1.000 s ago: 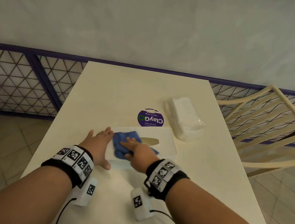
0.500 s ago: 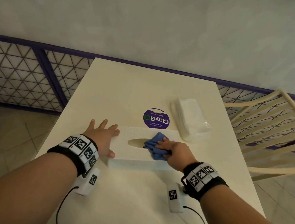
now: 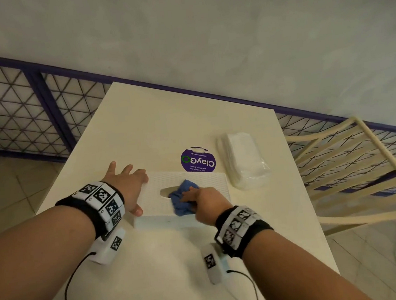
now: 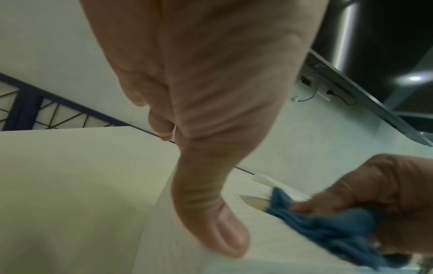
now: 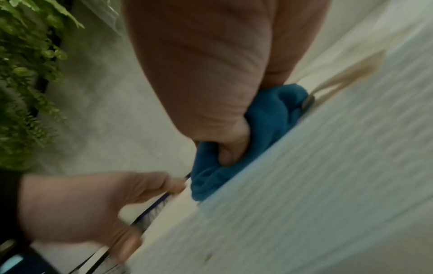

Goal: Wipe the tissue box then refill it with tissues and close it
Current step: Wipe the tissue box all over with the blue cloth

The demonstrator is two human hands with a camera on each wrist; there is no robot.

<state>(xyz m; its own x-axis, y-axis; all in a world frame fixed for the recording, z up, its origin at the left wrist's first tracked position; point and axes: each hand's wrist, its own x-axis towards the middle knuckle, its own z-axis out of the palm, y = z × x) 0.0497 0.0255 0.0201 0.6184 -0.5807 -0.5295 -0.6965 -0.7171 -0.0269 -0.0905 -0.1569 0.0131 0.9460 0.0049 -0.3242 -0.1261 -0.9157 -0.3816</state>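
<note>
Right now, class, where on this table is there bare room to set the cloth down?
Bare: the far table beyond the purple sticker, and the near stretch before the tissue box. Crowded: between box and tissue pack, and where the left hand steadies it.

Under our right hand (image 3: 202, 198) we bunch a blue cloth (image 3: 181, 200), soft and napped like terry. It presses on the tissue box (image 3: 209, 181), white matt plastic with a fine woven-looking texture on top and smooth side walls. Our left hand (image 3: 126, 187) braces the box's left end. Beneath lies the table (image 3: 165, 119), a smooth cream matt surface. Beyond the cloth sits a purple printed sticker (image 3: 198, 160), slightly glossy; right of the grip, tissues (image 3: 244, 161) in clear, shiny, crinkled plastic film.
</note>
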